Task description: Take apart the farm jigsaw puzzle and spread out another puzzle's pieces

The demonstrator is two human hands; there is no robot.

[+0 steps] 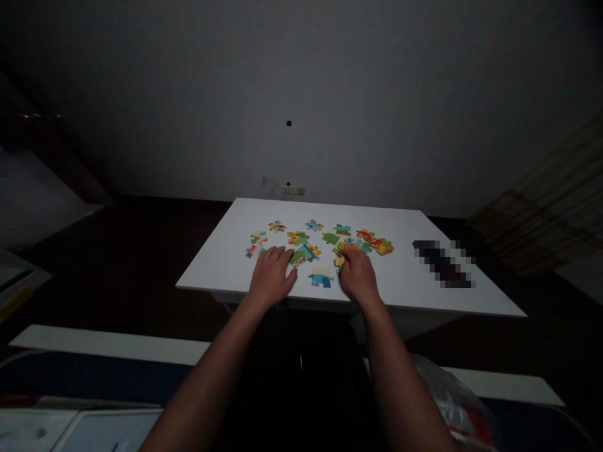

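Several colourful jigsaw pieces (315, 242) lie scattered on a small white table (424, 282). My left hand (272, 276) rests flat on the table with fingers stretched out, its tips touching a green and blue piece (304, 254). My right hand (358, 275) has its fingers curled down onto a yellowish piece (338, 261) at the edge of the cluster. A blue and cream piece (321, 277) lies between the two hands, touched by neither.
A dark blurred-out object (443, 263) lies on the table's right side. Behind the table are a grey wall with a socket (293, 189) and dark floor. A plastic bag (452, 402) sits low at right, white surfaces at lower left.
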